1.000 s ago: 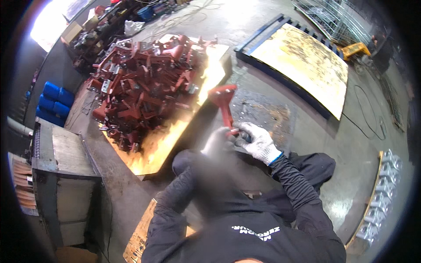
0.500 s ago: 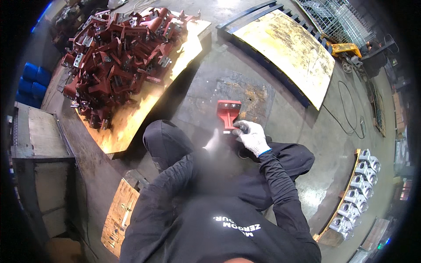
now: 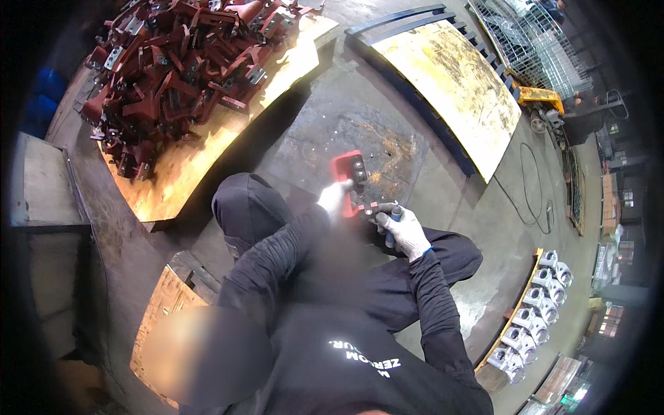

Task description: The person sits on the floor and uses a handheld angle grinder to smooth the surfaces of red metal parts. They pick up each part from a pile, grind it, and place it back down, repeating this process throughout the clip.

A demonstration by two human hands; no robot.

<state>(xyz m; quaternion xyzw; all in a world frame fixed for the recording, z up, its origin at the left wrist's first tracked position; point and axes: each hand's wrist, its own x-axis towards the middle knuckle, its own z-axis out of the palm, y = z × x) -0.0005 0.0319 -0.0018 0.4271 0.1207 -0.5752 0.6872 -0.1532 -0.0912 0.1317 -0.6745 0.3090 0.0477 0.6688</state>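
Note:
A red metal bracket [image 3: 344,168] with holes in its end plate is held upright and tilted in front of me. My left hand [image 3: 335,198], in a white glove, is closed around the bracket's near left side. My right hand [image 3: 408,234], gloved too, grips a slim hand tool with a blue handle [image 3: 396,213]. The tool's working end lies close to the bracket's near edge; I cannot tell whether they touch. Both hands are over my bent legs, and a blur hides the space just below the bracket.
A heap of red brackets [image 3: 173,83] covers a plywood-topped pallet [image 3: 228,149] at left. Another plywood-topped stand [image 3: 456,83] is at far right, near a yellow pallet jack [image 3: 539,97] and a wire cage [image 3: 532,45]. Silver castings [image 3: 532,321] line a board at right. A cable [image 3: 529,187] crosses the floor.
My left hand has moved up onto the bracket and now holds it. The bracket has turned and tilted. My right hand is off the bracket, slightly lower, with the blue-handled tool showing.

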